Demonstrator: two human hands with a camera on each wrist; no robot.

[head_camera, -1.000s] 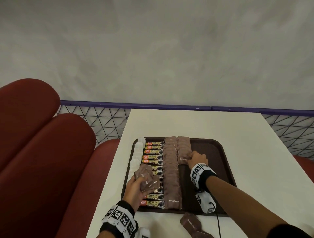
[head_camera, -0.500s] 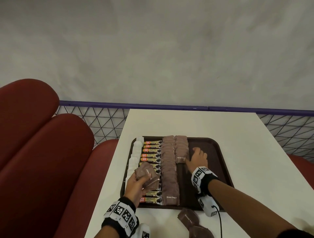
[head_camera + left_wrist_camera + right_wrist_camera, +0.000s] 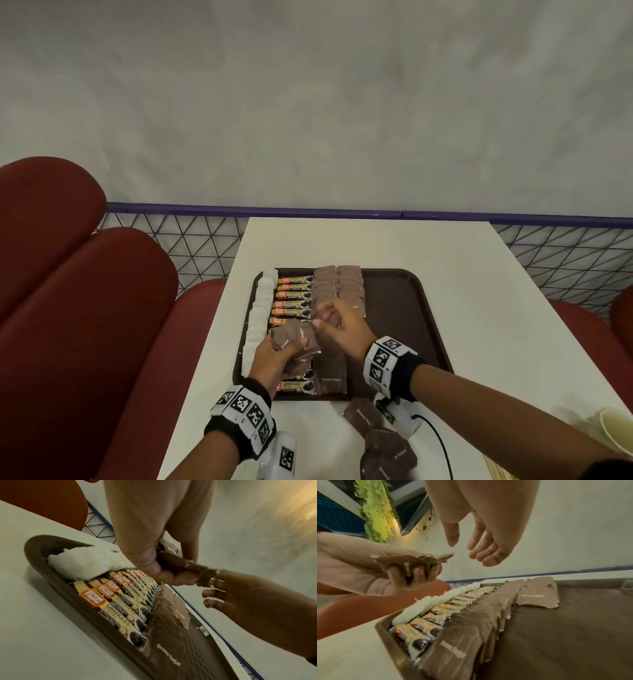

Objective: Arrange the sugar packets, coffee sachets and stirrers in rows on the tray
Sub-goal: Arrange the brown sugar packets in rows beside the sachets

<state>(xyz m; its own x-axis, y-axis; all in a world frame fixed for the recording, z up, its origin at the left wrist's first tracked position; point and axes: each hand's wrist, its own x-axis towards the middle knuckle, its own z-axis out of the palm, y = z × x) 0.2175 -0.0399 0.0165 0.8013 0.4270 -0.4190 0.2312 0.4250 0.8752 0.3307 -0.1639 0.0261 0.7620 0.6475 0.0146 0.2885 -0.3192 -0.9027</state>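
Note:
A brown tray (image 3: pixel 411 308) holds a row of white packets (image 3: pixel 260 308), a row of coffee sachets (image 3: pixel 293 294), a long row of brown sugar packets (image 3: pixel 329 377) and a shorter brown sugar row (image 3: pixel 349 284) to its right. Above the sachets, my left hand (image 3: pixel 274 356) grips a bunch of brown sugar packets (image 3: pixel 294 342), also seen from the left wrist (image 3: pixel 180 563) and the right wrist (image 3: pixel 412 561). My right hand (image 3: pixel 334 318) hovers just right of the bunch, empty, fingers relaxed (image 3: pixel 484 540). One fingertip (image 3: pixel 221 573) is at the edge of the held packets.
Loose brown sugar packets (image 3: pixel 387 448) lie on the white table (image 3: pixel 479 291) in front of the tray. A paper cup (image 3: pixel 616 431) stands at the near right. Red seat cushions (image 3: pixel 85 308) flank the left side. A mesh railing (image 3: pixel 191 240) runs behind. The tray's right half is bare.
My right hand has left the near end of the short brown sugar row and moved left and up to the bunch in my left hand. The left hand has shifted slightly right.

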